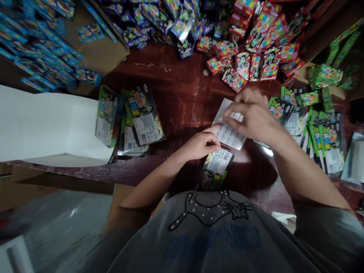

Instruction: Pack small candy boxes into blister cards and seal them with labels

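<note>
A white sheet of round printed stickers [231,138] lies on the dark red table in front of me. My left hand [202,144] rests at its left edge, index finger stretched onto the sheet, the other fingers loosely bent and holding nothing I can see. Over the upper part of the sheet, my right hand [253,115] pinches thumb and forefinger together on a small whitish sticker [221,119]; some of its fingers are blurred. Just below the left fingertips is a black-and-green printed candy packet [217,165] with a white barcode label, upside down to me.
Similar packets lie in piles at left [145,117] and right [330,140]. Heaps of small red boxes [256,57], purple boxes [159,19] and blue boxes [42,49] fill the far side. Green boxes [324,76] sit at far right. A curved white sheet [54,125] lies at left.
</note>
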A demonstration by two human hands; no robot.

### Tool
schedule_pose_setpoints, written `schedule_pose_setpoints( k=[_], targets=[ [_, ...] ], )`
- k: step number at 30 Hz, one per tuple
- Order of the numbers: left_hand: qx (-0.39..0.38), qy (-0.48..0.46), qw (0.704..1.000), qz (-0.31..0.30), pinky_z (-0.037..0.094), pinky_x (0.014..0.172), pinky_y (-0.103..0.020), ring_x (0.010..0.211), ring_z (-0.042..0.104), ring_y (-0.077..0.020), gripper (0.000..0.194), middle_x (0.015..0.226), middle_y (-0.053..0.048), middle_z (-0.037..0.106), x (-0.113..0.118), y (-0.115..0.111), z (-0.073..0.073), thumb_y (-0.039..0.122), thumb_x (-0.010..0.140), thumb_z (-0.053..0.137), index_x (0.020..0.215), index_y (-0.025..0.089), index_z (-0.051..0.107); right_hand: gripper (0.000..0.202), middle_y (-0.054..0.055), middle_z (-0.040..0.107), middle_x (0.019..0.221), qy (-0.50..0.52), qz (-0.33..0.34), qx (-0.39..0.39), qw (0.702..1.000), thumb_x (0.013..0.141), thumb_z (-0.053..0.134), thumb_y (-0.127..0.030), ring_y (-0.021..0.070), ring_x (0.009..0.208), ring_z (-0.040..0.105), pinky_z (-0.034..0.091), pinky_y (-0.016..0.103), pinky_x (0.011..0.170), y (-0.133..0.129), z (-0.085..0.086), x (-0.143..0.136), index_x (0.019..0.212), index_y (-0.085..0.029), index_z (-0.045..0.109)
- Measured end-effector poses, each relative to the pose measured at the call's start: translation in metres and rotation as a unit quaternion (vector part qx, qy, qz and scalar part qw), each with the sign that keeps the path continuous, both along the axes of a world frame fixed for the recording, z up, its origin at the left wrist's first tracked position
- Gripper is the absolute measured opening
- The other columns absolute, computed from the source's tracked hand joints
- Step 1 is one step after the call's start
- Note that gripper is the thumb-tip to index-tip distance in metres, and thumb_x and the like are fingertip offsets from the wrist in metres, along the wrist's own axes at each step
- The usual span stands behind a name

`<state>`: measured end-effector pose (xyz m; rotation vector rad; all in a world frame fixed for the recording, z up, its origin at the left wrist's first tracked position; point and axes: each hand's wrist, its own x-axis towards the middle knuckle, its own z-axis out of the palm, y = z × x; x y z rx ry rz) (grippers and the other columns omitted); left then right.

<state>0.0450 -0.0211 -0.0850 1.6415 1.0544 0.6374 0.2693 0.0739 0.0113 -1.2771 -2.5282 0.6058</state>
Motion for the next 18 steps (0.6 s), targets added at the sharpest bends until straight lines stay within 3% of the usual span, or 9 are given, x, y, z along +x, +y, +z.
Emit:
schedule_pose_setpoints(
  k=[2,4,6,8,10,13,16,18],
  targets=[
    [0.011,-0.004,1.000,0.019,0.051,0.123,-0.046,0.155,0.056,-0.0290,0.003,0.149,-0.015,0.071,-0.001,-0.007,0.004,0.022,0.093,0.076,0.092,0.020,0.078,0.031,0.012,0.065,0.107,0.048,0.026,-0.035,0.998,0.100,0.065,-0.053,0.0344,0.113,0.061,0.048,0.058,0.105,-0.017,0.020,0.014,0.103,-0.026,0.082],
    [-0.001,-0.018,0.999,0.045,0.056,0.115,-0.045,0.141,0.067,-0.0271,0.004,0.136,-0.014,0.076,-0.002,-0.015,0.008,0.022,0.093,0.076,0.096,0.020,0.078,0.025,0.009,0.067,0.099,0.081,0.068,-0.116,0.988,0.098,0.069,-0.050,0.0295,0.105,0.064,0.051,0.051,0.101,-0.031,0.029,0.025,0.100,-0.029,0.082],
    [-0.033,-0.035,0.997,0.065,0.061,0.101,-0.039,0.117,0.077,-0.0228,0.009,0.122,-0.011,0.080,-0.001,-0.021,0.012,0.023,0.094,0.074,0.102,0.019,0.077,0.022,0.006,0.069,0.096,0.086,0.108,-0.208,0.968,0.097,0.069,-0.048,0.0260,0.099,0.065,0.052,0.047,0.096,-0.043,0.025,0.030,0.098,-0.030,0.081],
    [-0.052,-0.034,0.995,0.076,0.061,0.086,-0.032,0.095,0.077,-0.0178,0.012,0.109,-0.008,0.082,0.001,-0.026,0.015,0.023,0.093,0.071,0.104,0.019,0.076,0.019,0.005,0.070,0.095,0.069,0.115,-0.246,0.960,0.097,0.068,-0.044,0.0257,0.099,0.066,0.051,0.046,0.096,-0.054,0.013,0.028,0.095,-0.028,0.080],
    [-0.044,-0.020,0.995,0.085,0.058,0.078,-0.029,0.083,0.074,-0.0149,0.013,0.098,-0.005,0.082,0.004,-0.029,0.019,0.022,0.092,0.070,0.102,0.018,0.076,0.016,0.007,0.070,0.096,0.041,0.089,-0.231,0.968,0.095,0.069,-0.040,0.0279,0.105,0.065,0.049,0.049,0.101,-0.063,-0.002,0.022,0.093,-0.027,0.078],
    [-0.035,-0.019,0.995,0.095,0.056,0.077,-0.028,0.083,0.073,-0.0146,0.014,0.098,-0.005,0.082,0.005,-0.033,0.025,0.023,0.090,0.070,0.102,0.018,0.076,0.012,0.009,0.069,0.105,-0.007,0.023,-0.184,0.983,0.091,0.073,-0.038,0.0333,0.115,0.062,0.044,0.056,0.107,-0.075,-0.016,0.015,0.093,-0.027,0.078],
    [-0.033,-0.028,0.994,0.105,0.058,0.081,-0.029,0.088,0.075,-0.0156,0.016,0.102,-0.006,0.082,0.003,-0.037,0.029,0.024,0.091,0.070,0.104,0.018,0.077,0.021,0.012,0.065,0.113,-0.036,-0.042,-0.109,0.993,0.089,0.078,-0.041,0.0377,0.116,0.058,0.043,0.060,0.104,-0.090,-0.018,0.012,0.105,-0.027,0.079],
    [-0.031,-0.038,0.993,0.111,0.058,0.083,-0.029,0.089,0.075,-0.0156,0.016,0.103,-0.006,0.082,0.002,-0.040,0.031,0.024,0.090,0.070,0.104,0.017,0.077,0.029,0.013,0.063,0.116,-0.035,-0.050,-0.043,0.997,0.093,0.075,-0.044,0.0380,0.115,0.056,0.043,0.060,0.102,-0.102,-0.017,0.013,0.116,-0.027,0.078]
  ],
)
